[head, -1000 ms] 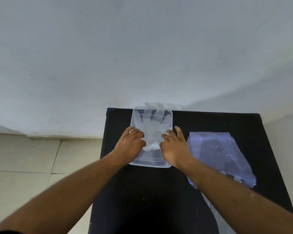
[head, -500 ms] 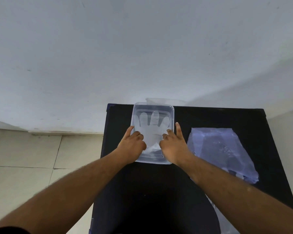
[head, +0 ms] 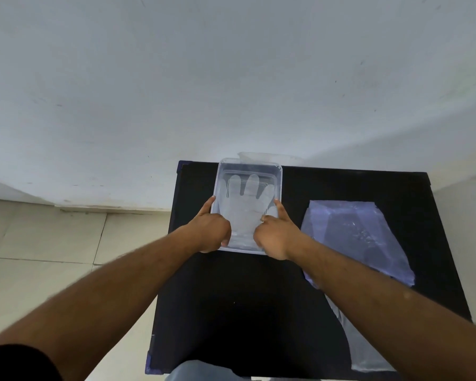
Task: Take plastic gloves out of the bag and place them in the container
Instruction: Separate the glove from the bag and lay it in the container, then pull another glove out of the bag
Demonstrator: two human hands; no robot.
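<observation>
while both bare forearms reach forward over the black rectangular table (head: 248, 312), the clear rectangular plastic container (head: 249, 171) sits at the table's far edge near the white wall (head: 231, 78). a thin translucent plastic glove (head: 248, 204) lies flat inside the container, its fingers spread and pointing toward the wall. the left hand (head: 210, 232) rests at the container's near left corner, fingers curled over the rim, index finger stretched along the left wall. the right hand (head: 278, 235) mirrors it at the near right corner, fingers bent inward onto the glove's cuff, index finger along the right wall. whether either hand pinches the glove, i cannot tell. just beside the right forearm, the crumpled bluish translucent plastic bag (head: 352, 235) lies flat on the table, apart from the container.
</observation>
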